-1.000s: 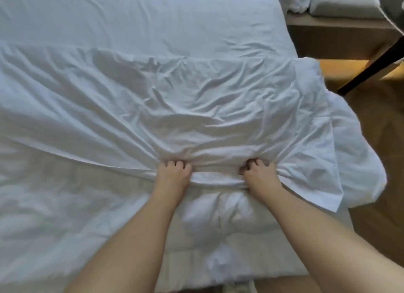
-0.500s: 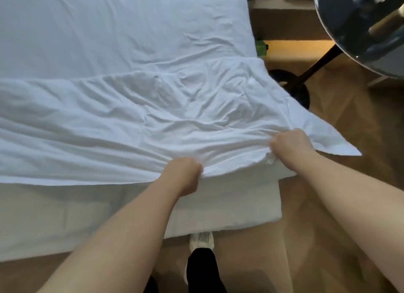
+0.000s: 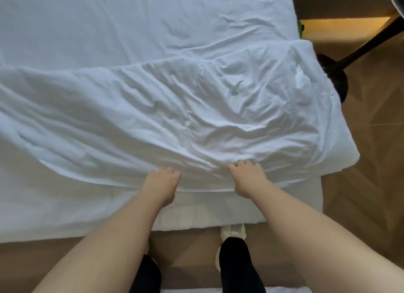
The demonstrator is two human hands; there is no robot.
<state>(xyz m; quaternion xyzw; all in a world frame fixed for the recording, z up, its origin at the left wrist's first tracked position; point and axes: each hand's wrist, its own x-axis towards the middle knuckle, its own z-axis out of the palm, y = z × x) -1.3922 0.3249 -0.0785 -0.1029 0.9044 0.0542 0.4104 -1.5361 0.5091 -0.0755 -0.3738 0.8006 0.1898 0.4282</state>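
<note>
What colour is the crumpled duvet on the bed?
Plain white duvet; head view shows it best.

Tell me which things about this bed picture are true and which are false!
1. The left hand and the right hand both lie on the white blanket. True.
2. The blanket is smooth and flat. False: it is full of wrinkles.
3. The person is barefoot. False: a white shoe shows beside the bed.
4. The floor is brown. True.
</note>
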